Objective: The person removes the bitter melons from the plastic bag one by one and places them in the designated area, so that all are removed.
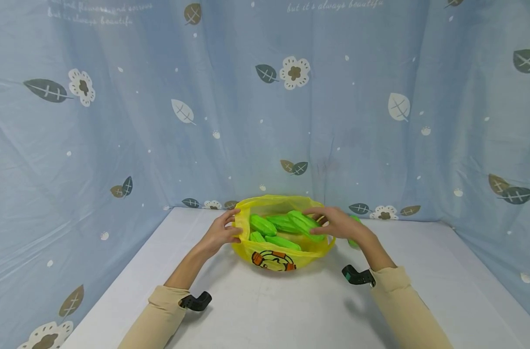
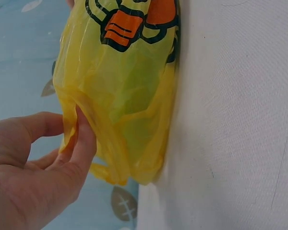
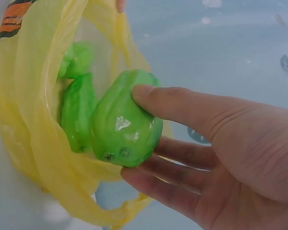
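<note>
A yellow plastic bag (image 1: 273,259) with a printed cartoon stands with its mouth spread wide, several long green gourd-like vegetables (image 1: 262,225) lying inside. At the bag's left side, my left hand (image 1: 221,232) holds the rim; the left wrist view shows the fingers (image 2: 84,139) around a fold of the yellow plastic. My right hand (image 1: 336,224) grips one green gourd-like vegetable (image 3: 125,120) at the right of the bag's mouth, thumb on one side and fingers on the other. That vegetable is glossy, with faint lengthwise ridges, and its far end points into the bag.
Another green piece (image 1: 354,232) shows on the white table (image 1: 291,310) to the right of the bag, partly hidden behind the right wrist. A blue patterned curtain (image 1: 247,121) hangs behind and at both sides. Black wrist cameras (image 1: 195,301) stick out from both sleeves.
</note>
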`<state>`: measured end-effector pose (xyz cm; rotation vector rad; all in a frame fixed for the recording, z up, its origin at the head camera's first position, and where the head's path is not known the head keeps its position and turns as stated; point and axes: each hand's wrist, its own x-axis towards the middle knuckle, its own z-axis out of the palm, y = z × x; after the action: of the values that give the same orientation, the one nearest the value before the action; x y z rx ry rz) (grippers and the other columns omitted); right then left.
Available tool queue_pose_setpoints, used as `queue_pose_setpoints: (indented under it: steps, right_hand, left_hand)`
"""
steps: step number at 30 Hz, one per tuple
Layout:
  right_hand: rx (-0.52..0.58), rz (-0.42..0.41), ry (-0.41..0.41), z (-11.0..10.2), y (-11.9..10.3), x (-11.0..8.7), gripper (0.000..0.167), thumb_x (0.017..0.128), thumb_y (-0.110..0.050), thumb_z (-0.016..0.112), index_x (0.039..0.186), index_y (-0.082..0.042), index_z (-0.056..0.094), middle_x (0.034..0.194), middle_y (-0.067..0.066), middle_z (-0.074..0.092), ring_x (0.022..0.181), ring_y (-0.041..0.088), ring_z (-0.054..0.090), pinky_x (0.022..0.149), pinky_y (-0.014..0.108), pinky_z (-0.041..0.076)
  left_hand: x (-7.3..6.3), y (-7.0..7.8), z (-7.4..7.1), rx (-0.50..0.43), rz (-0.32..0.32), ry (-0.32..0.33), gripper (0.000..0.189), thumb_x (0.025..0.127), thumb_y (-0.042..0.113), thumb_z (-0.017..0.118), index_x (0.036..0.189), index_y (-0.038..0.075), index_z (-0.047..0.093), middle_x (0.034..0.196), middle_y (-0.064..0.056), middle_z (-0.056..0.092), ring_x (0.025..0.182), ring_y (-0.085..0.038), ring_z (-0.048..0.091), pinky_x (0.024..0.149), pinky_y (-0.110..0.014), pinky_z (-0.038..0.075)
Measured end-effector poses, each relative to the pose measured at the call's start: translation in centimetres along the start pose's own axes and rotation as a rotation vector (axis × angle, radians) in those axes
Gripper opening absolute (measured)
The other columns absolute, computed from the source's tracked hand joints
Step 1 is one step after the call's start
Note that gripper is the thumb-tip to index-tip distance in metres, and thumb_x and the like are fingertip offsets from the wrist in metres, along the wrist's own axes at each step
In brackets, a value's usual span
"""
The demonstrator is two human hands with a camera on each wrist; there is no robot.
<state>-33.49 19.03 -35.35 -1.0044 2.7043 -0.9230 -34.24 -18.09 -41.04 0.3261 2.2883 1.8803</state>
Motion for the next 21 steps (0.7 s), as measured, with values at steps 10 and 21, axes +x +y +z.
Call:
queue_pose_setpoints:
  steps: [10, 21]
  right_hand:
    - [-0.007, -0.006, 0.061, -0.5, 0.4, -2.1, 0.059, 0.092, -0.027, 0.068, 0.145, -0.010, 0.047, 0.133, 0.018, 0.059, 0.114, 0.036, 0.062, 0.090, 0.045, 0.056]
    - [-0.065, 0.025, 0.139, -1.6, 1.4, -4.6, 0.058, 0.091, -0.029, 0.070, 0.143, -0.014, 0.050, 0.132, 0.015, 0.061, 0.112, 0.032, 0.064, 0.087, 0.044, 0.057]
  left_hand:
    - [0.0, 0.1, 0.0, 0.004, -0.010, -0.004, 0.070, 0.093, 0.004, 0.062, 0.154, 0.013, 0.028, 0.158, -0.022, 0.023, 0.107, -0.024, 0.061, 0.079, -0.037, 0.060]
    - [0.0, 0.0, 0.2, 0.006, 0.005, -0.001, 0.070, 0.094, 0.003, 0.061, 0.154, 0.011, 0.027, 0.157, -0.023, 0.024, 0.108, -0.025, 0.062, 0.078, -0.037, 0.060]
